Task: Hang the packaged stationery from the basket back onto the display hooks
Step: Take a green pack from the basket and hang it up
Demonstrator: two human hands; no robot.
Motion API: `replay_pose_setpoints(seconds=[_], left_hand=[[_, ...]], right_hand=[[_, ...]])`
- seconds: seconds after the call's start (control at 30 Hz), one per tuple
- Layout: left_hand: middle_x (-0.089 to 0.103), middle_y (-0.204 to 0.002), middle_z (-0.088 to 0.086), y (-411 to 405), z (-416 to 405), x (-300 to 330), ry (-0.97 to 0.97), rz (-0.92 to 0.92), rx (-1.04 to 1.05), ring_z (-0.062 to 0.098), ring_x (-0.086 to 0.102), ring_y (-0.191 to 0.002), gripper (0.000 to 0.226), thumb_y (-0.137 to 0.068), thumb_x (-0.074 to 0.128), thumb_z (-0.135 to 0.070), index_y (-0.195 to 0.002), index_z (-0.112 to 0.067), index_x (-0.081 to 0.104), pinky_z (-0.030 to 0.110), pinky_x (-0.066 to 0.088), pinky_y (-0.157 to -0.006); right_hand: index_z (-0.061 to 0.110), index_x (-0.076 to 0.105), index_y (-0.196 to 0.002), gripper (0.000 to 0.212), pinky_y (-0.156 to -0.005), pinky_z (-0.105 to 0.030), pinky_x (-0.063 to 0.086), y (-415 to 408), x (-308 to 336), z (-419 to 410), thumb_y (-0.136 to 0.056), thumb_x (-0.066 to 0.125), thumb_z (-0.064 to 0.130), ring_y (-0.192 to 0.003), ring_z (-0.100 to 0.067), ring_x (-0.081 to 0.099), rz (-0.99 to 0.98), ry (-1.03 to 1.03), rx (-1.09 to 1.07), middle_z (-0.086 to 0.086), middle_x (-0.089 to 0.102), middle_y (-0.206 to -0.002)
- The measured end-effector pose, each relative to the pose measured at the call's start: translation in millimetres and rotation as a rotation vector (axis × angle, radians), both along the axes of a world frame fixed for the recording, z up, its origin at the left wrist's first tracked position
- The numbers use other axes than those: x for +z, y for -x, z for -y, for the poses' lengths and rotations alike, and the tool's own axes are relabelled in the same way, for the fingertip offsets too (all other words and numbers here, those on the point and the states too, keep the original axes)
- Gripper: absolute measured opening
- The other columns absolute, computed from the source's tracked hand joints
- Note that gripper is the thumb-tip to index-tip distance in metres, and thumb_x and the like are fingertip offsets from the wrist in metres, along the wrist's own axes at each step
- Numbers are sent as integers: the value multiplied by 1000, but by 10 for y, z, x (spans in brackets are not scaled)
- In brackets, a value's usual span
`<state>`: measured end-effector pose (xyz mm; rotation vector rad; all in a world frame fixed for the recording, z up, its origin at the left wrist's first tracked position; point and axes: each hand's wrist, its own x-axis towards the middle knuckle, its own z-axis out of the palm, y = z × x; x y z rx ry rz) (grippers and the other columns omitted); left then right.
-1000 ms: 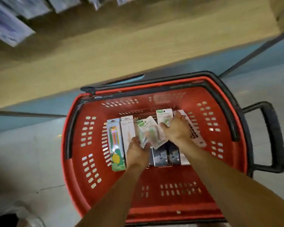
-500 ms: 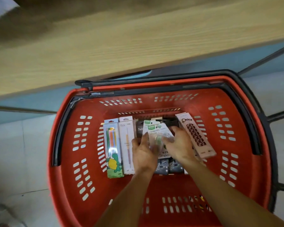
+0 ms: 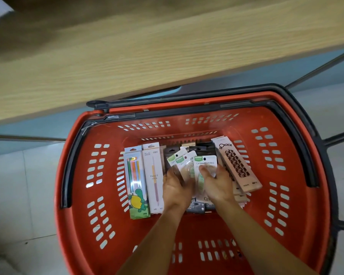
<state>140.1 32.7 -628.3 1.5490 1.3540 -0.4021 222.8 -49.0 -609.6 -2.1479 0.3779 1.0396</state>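
Both hands are down in the red plastic basket [image 3: 77, 195], and their backs cover most of what they're doing. The left hand [image 3: 176, 190] and right hand [image 3: 216, 185] are bunched around a fanned bundle of small green-and-white Campus packets [image 3: 204, 163], glossy little cards with hang holes. The right thumb presses on the front packet, and the fingers of both hands curl under the fan, so they look to be gripping it, though the fingertips are hidden. Dark boxes [image 3: 195, 207] underneath are mostly covered; I can't read them. Left of the hands lie a tall clear-fronted turtle pencil box [image 3: 136, 185] and a white pencil box [image 3: 153, 175]. On the right, a beige patterned box [image 3: 238, 165] leans tilted. The basket walls are slotted, with a black rim. A wood-grain shelf [image 3: 147, 46] is cut off up top.
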Motion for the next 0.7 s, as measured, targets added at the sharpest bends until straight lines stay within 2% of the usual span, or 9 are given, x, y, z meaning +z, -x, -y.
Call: replay_pose_setpoints(seconds=[0.1,0.17,0.23,0.33,0.4,0.47,0.5,0.6,0.7], left_hand=[[53,-125,9,-8,-3,0,23,8,10,27,62,-104,43,-91,73,-29,-129,-16,57,36,55,-94],[48,-128,5,-11,17,-4,32,27,38,26,61,-107,44,-94,72,-27,-133,-19,57,33,54,-93],[56,-130,3,-31,31,-11,37,44,75,23,64,-107,43,-95,71,-30,-135,-21,57,29,56,-87],[71,-113,1,-48,67,-9,34,74,172,19,69,-98,35,-94,71,-23,-127,-20,60,15,50,-67],[71,-110,1,-43,78,12,58,130,271,21,72,-100,40,-92,75,-15,-123,-22,52,20,55,-68],[69,-113,3,-2,53,77,169,186,390,19,71,-99,55,-88,79,-7,-127,-23,43,20,59,-65],[70,-115,3,19,26,143,225,202,439,19,71,-101,57,-87,80,-5,-128,-21,44,22,60,-70],[79,-114,6,110,-49,401,366,237,428,27,75,-105,37,-87,80,-10,-121,-17,68,48,59,-96],[82,-103,-1,230,-37,1012,428,267,548,24,76,-104,32,-86,80,-9,-114,-21,70,48,54,-102]], right_hand=[[7,62,-130,39,-103,-31,44,-14,53,-35,-101,60,34,-121,-19,58,22,-16,70,5,59,-121],[6,60,-132,39,-98,-28,41,-27,65,-28,-102,60,32,-122,-18,59,11,-20,86,1,64,-129],[6,60,-132,41,-97,-28,42,-20,60,-3,-102,61,33,-125,-24,61,21,-23,99,-7,66,-133],[8,60,-131,39,-94,-26,42,12,60,17,-101,61,34,-123,-23,62,1,-47,78,-6,67,-129],[12,59,-131,39,-98,-31,46,22,34,56,-100,62,36,-122,-22,62,-9,-88,39,-4,67,-128],[17,55,-138,49,-98,-34,49,17,26,108,-98,63,43,-124,-21,61,-55,-151,-16,-2,65,-129],[20,53,-141,52,-94,-31,50,18,43,135,-97,63,47,-123,-18,61,-98,-177,-38,0,64,-131],[23,61,-127,39,-73,-20,54,11,290,182,-98,63,47,-102,-8,70,-171,-236,-83,5,70,-121],[17,66,-121,38,-63,-17,55,54,842,170,-97,64,47,-86,-4,74,-143,-263,-82,7,74,-108]])
